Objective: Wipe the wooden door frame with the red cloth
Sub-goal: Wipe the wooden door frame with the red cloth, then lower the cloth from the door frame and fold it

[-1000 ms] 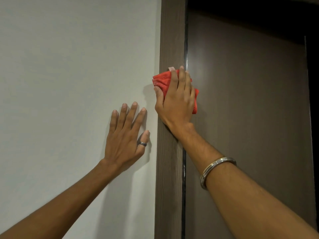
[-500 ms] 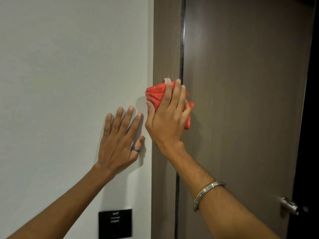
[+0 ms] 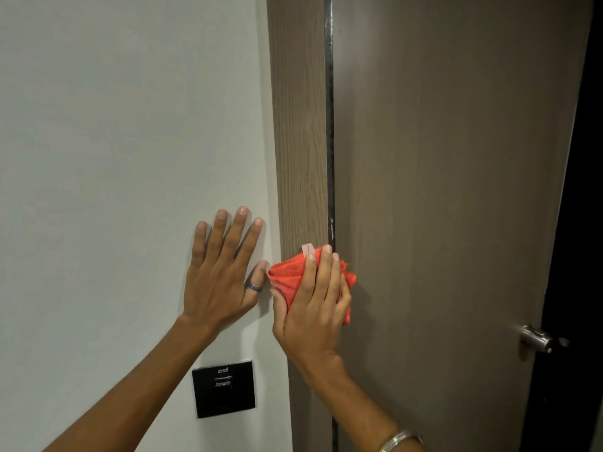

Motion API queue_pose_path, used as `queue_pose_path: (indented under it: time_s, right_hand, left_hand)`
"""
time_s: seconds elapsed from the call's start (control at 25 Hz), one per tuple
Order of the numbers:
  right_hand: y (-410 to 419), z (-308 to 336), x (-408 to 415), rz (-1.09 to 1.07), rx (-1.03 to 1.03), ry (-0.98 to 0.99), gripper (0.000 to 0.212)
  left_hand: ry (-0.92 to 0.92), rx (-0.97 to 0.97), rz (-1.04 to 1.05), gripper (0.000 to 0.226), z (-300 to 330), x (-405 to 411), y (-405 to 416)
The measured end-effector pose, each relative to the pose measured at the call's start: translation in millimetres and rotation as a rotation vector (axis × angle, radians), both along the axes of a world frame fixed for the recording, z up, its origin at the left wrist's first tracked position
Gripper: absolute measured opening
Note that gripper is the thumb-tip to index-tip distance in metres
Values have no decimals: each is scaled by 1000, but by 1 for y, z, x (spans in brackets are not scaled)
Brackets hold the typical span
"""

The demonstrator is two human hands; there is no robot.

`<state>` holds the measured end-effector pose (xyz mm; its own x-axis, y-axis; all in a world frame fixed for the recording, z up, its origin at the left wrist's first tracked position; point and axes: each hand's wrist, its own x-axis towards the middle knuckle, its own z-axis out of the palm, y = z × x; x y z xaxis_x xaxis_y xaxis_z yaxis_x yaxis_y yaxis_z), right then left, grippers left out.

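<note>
The wooden door frame [image 3: 300, 125] runs vertically through the middle of the view, light brown with a dark seam on its right side. My right hand [image 3: 313, 308] presses the bunched red cloth [image 3: 288, 278] flat against the frame, fingers pointing up; a small pale tag sticks out at the cloth's top. My left hand [image 3: 225, 272] lies flat on the white wall just left of the frame, fingers spread, a ring on the thumb, holding nothing.
The brown door [image 3: 450, 190] fills the right side, with a metal handle [image 3: 538, 342] low at its right edge and darkness beyond. A black switch panel [image 3: 223, 388] sits on the white wall [image 3: 114, 141] below my left hand.
My right hand has slid the red cloth down the frame. The view has tilted down, bringing the switch panel and door handle into sight. My left hand stays flat on the wall.
</note>
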<state>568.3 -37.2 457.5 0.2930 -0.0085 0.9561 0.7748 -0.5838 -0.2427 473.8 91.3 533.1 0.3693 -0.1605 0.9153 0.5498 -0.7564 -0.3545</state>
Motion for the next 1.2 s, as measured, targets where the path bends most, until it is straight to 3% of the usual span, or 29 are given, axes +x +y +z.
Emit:
queue_pose_path:
  time_s: [0.28, 0.4, 0.44, 0.52, 0.6, 0.68, 0.76, 0.8, 0.88, 0.96, 1.04, 1.08, 1.2]
  right_hand:
    - [-12, -48, -11, -32, -116, 64, 85]
    - [-30, -83, -20, 43, -172, 107, 79]
    - [-38, -97, -26, 171, -146, 214, 75]
    - [-58, -128, -48, 552, 118, 626, 68]
    - [-82, -166, -80, 761, 562, 1162, 61]
    - [-99, -203, -116, 972, 882, 1700, 53]
    - [-107, -242, -151, 1096, 972, 2024, 58]
    - [-107, -262, -169, 1084, 939, 2114, 62]
    - [-101, -299, -208, 987, 805, 2229, 65]
    - [-94, -331, -239, 861, 558, 2312, 61]
    - [-80, -359, -269, 747, 170, 2364, 49]
    - [-72, -371, -282, 716, -7, 2369, 41]
    - [-40, -412, -325, 614, -262, 2350, 31]
  left_hand:
    - [133, -141, 41, 73, -30, -25, -24]
    - [120, -344, -114, 64, -72, -44, -57]
    - [102, -461, -232, 59, -92, -53, -73]
    - [44, -799, -456, 50, -143, -75, -109]
    - [-56, -1252, -556, 46, -201, -106, -144]
    - [-176, -1832, -494, 38, -250, -133, -163]
    - [-289, -2512, -430, 51, -286, -158, -161]
    - [-360, -2755, -439, 61, -302, -172, -155]
    - [-430, -2898, -379, 59, -336, -209, -139]
    - [-402, -2885, -216, 37, -368, -246, -125]
    - [-343, -2834, -122, 23, -410, -288, -111]
    - [-291, -2793, -74, 27, -425, -307, -104]
    - [-240, -2660, 87, 46, -472, -357, -79]
